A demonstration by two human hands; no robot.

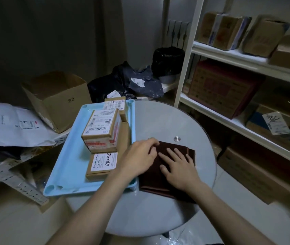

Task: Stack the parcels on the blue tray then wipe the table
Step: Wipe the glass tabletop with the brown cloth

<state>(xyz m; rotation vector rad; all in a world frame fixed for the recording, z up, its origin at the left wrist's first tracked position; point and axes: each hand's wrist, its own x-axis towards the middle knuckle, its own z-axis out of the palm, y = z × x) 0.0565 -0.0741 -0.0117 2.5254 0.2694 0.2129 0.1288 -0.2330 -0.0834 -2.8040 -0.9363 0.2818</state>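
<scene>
A round glass tabletop is seen in a dim storeroom, with white shelving of cartons at the right. A blue tray is laid on its left part, overhanging the edge, and the parcels are stacked on it. A brown cloth, folded, is spread just beside the tray. The left hand is curled over the cloth's near-left edge, fingers bent on the fabric; the right hand is pressed flat and open upon it. An open cardboard box and dark bags are crowded behind the tray.
</scene>
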